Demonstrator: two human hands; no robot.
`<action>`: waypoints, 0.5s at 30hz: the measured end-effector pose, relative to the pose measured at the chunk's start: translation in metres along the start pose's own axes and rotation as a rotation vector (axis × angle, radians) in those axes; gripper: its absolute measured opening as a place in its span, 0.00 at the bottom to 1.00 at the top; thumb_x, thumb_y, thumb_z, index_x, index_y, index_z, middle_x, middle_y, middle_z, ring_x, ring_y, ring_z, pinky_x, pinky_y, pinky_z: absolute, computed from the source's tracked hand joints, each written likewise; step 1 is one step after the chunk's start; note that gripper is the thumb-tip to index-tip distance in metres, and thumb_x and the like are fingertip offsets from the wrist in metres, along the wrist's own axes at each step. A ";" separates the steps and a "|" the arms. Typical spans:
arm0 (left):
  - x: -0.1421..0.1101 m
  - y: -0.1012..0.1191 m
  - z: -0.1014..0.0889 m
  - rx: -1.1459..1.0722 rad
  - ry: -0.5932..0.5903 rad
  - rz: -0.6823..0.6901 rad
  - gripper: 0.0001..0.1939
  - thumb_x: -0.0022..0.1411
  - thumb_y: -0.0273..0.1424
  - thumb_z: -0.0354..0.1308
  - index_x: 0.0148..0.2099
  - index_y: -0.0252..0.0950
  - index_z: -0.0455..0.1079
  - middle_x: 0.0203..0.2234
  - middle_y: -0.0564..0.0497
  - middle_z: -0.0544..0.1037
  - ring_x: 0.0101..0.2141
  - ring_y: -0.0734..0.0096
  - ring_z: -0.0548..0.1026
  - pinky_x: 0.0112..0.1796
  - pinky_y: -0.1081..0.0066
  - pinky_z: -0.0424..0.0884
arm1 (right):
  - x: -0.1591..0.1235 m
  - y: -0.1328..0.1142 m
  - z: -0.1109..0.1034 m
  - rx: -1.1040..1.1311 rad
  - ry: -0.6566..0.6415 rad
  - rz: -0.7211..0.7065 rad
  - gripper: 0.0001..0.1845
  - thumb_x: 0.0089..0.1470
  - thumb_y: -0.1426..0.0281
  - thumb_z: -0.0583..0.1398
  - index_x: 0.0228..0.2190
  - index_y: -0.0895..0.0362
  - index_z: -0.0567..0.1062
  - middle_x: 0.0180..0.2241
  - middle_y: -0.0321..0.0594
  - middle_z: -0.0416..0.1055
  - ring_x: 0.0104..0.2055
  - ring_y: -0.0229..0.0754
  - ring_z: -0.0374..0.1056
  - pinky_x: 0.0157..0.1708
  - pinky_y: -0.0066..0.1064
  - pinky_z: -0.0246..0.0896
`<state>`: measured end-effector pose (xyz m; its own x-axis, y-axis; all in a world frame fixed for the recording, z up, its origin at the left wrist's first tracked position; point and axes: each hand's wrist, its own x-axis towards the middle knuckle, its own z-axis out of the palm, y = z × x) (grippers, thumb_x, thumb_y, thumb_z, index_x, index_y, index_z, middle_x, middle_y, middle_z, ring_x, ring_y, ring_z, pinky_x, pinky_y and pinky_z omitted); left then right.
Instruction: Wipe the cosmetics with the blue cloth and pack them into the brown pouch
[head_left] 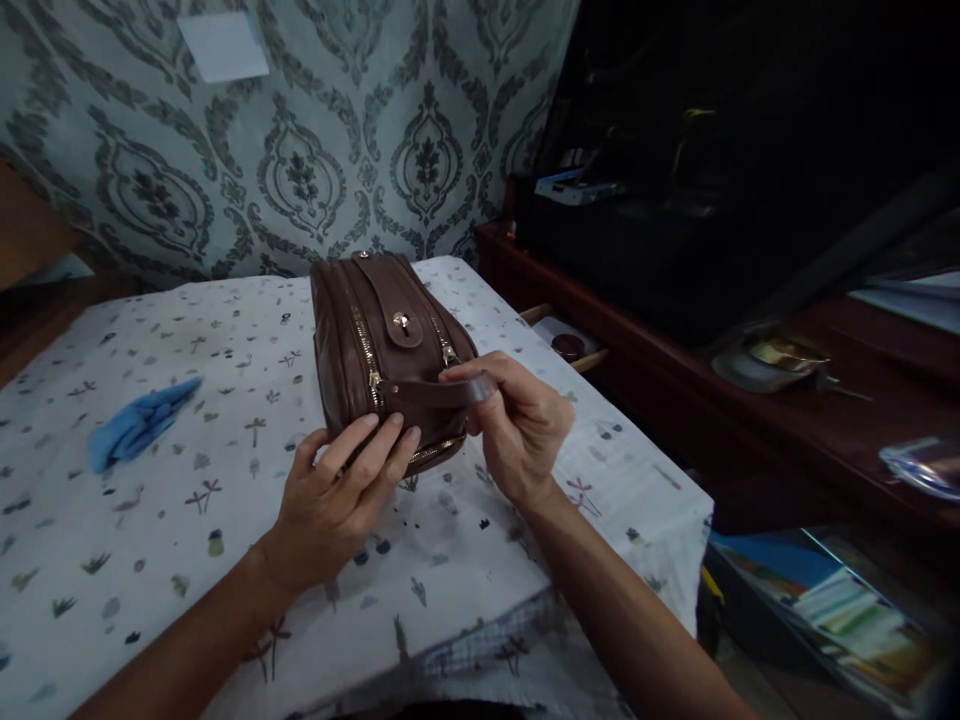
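A brown leather toiletry bag stands on a patterned cloth, with two gold zippers running along its top. Between them lies a leather tab with a gold stud. A brown leather strap arches off the near end of the bag. My right hand pinches this strap between thumb and fingers near its right end. Against the bag's near end rests my left hand, its fingers stretched out and slightly apart, pressing on the leather. The bag's underside and far end are hidden.
A crumpled blue cloth lies left on the white printed tablecloth. Behind is a patterned wall with a white paper. To the right are a dark red cabinet, a partly open drawer and a gold-coloured round object.
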<state>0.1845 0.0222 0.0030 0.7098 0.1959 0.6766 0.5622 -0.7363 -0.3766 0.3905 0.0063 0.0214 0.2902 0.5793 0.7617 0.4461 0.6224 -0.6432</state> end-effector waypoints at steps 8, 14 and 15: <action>0.003 -0.001 -0.003 -0.002 0.019 0.021 0.21 0.66 0.23 0.60 0.60 0.35 0.71 0.50 0.44 0.81 0.52 0.55 0.72 0.51 0.57 0.65 | -0.005 -0.003 0.003 -0.004 0.023 -0.081 0.14 0.68 0.65 0.56 0.33 0.53 0.78 0.27 0.36 0.74 0.28 0.38 0.71 0.30 0.32 0.68; 0.016 -0.007 -0.011 -0.240 0.132 -0.122 0.25 0.63 0.22 0.60 0.61 0.38 0.63 0.46 0.42 0.77 0.50 0.56 0.73 0.49 0.58 0.69 | -0.013 0.006 0.006 -0.181 0.102 -0.039 0.28 0.59 0.58 0.65 0.58 0.47 0.67 0.58 0.47 0.63 0.49 0.50 0.70 0.48 0.47 0.72; 0.020 -0.009 -0.013 -0.248 0.146 -0.171 0.27 0.63 0.22 0.60 0.62 0.39 0.61 0.46 0.41 0.76 0.49 0.56 0.73 0.49 0.58 0.69 | -0.015 0.008 0.006 -0.222 0.082 -0.015 0.33 0.58 0.56 0.65 0.61 0.47 0.64 0.61 0.48 0.59 0.56 0.54 0.67 0.54 0.52 0.69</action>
<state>0.1884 0.0241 0.0285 0.5355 0.2485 0.8072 0.5347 -0.8396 -0.0963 0.3848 0.0055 0.0048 0.3461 0.5203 0.7807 0.6238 0.4939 -0.6058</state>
